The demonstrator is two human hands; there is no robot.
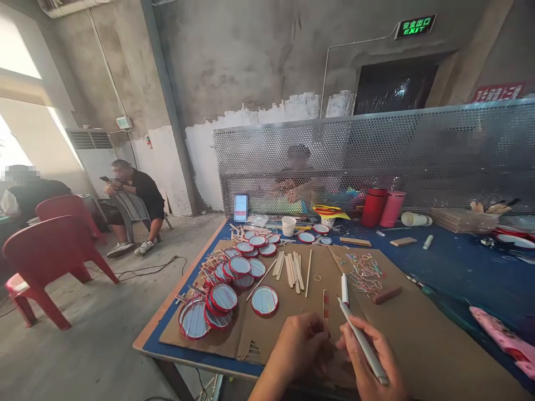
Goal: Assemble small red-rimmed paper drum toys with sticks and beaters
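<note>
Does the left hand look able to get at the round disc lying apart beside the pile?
Probably yes: the disc lies flat on the cardboard just beyond the left hand, with nothing visible between them.

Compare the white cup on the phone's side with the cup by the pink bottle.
The white cup stands upright, while the other cup lies on its side. The white cup is nearer the phone; the other cup is just right of the pink bottle. Neither shows a handle.

So the blue surface (pixel 449 256) has cardboard (pixel 401 328) on it, plus a red bottle (pixel 374 207), a pink bottle (pixel 393 209), a paper cup (pixel 288 226) and a phone (pixel 241 208).
</note>
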